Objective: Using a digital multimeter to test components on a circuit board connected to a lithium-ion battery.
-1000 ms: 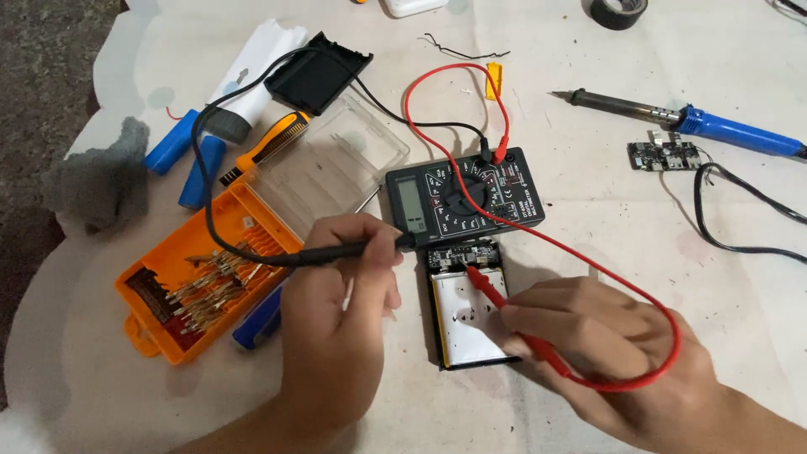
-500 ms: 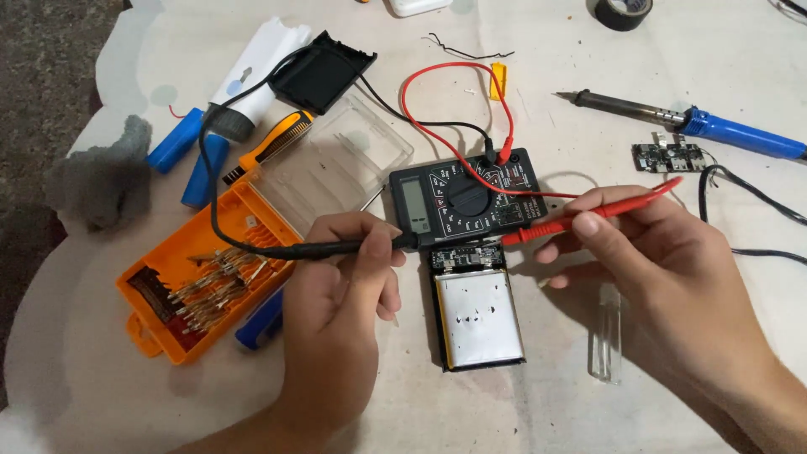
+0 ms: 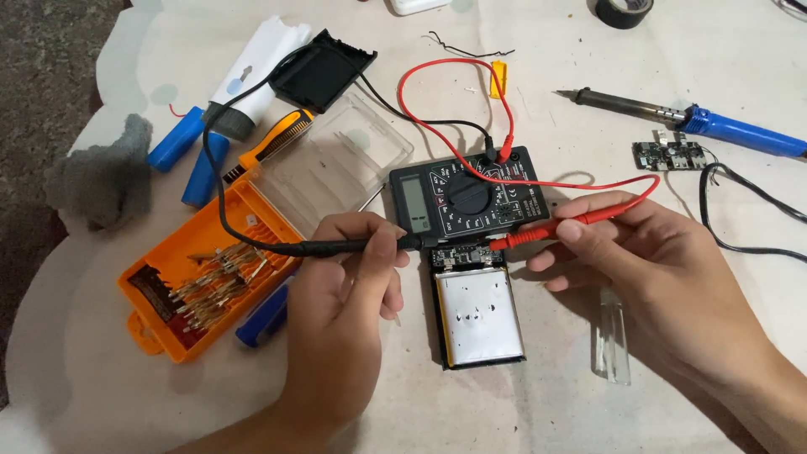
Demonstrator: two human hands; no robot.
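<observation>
Pinching the slim black probe [image 3: 336,246] in the left hand [image 3: 340,328] and the thin red probe [image 3: 546,231] in the right hand [image 3: 664,286], both closed, each tip should rest steadily on the small green circuit strip [image 3: 465,255] at the flat silver battery pouch's [image 3: 479,315] twelve o'clock edge, just below the black multimeter [image 3: 466,200].

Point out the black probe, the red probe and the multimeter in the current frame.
black probe [image 3: 336,247], head view, on its handle beside the left thumb.
red probe [image 3: 538,233], head view, on its handle ahead of the right fingers.
multimeter [image 3: 467,197], head view, on its round dial.
</observation>
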